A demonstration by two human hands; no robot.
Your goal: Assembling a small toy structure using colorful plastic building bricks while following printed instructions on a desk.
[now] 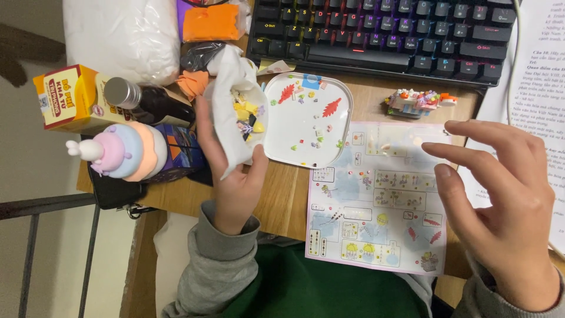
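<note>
left hand: closed around a small clear plastic bag, thumb on one side, fingers on the other, holding it upright with the mouth open; tiny yellow, purple and dark bricks show inside. the bag sits over the left part of the wooden desk, just beside the white tray.

right hand: open, fingers spread and slightly curled, holding nothing; it hovers over the right edge of the instruction sheet, fingertips near the sheet's upper right corner. whether they touch the paper cannot be told.

white tray: rounded square lid, flat on the desk between the bag and the sheet, holding scattered small pieces, among them 2 red leaf-shaped parts.

small brick model: partly built, multicoloured, on the desk just below the keyboard, which is black with lit keys.

left side of desk: yellow carton, dark bottle with a silver cap lying on its side, pastel rabbit-shaped toy, orange foil packet, white bag.

far right: printed paper page under the right hand.
</note>
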